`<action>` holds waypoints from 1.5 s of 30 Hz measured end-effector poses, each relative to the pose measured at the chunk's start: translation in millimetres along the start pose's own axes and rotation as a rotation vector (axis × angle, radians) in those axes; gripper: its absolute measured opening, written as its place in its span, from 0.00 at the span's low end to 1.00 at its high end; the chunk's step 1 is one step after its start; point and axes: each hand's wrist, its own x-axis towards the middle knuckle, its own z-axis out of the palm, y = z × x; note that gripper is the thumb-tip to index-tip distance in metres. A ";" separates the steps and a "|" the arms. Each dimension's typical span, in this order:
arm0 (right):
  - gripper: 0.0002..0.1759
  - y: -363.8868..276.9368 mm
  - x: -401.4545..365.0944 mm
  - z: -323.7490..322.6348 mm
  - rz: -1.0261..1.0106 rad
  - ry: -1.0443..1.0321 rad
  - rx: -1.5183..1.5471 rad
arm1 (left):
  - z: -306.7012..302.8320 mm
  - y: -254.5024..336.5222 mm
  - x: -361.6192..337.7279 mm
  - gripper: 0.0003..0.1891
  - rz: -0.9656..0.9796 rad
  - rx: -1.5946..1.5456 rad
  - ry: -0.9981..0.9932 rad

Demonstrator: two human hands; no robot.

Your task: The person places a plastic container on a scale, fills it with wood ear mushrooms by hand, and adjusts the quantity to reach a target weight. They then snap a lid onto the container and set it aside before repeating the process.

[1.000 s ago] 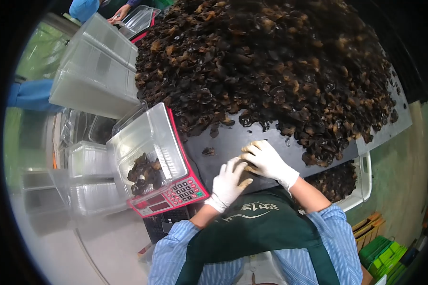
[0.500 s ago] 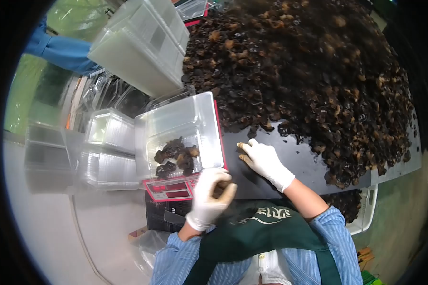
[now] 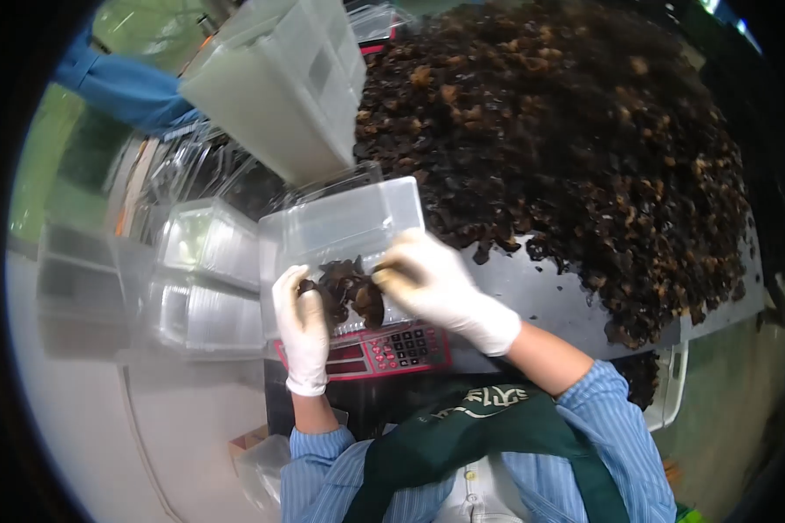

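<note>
An open clear plastic box (image 3: 344, 218) sits on a red digital scale (image 3: 407, 349), its lid tilted back. Dark wood ear mushrooms (image 3: 347, 283) lie in the box. My left hand (image 3: 302, 327), in a white glove, is at the box's left side, fingers curled round a dark mushroom piece. At the right side of the box is my gloved right hand (image 3: 427, 283), bent over the mushrooms with thumb and fingers close together; whether it holds a piece is hidden.
A large heap of dark mushrooms (image 3: 549, 148) covers the grey table (image 3: 523, 301). Stacked clear boxes (image 3: 205, 240) stand at the left, with a tall stack (image 3: 279, 96) behind the scale. A co-worker's blue sleeve (image 3: 126, 91) shows at upper left. A white crate (image 3: 672, 383) is below the table.
My right hand has moved left from the bare table to the box. My left hand has moved from the scale's front to the box's left side. The scale's keypad is now uncovered.
</note>
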 end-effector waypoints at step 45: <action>0.15 38.0 -143.6 -184.4 0.694 0.204 0.505 | 161.2 59.4 -75.2 0.35 0.279 0.379 -0.797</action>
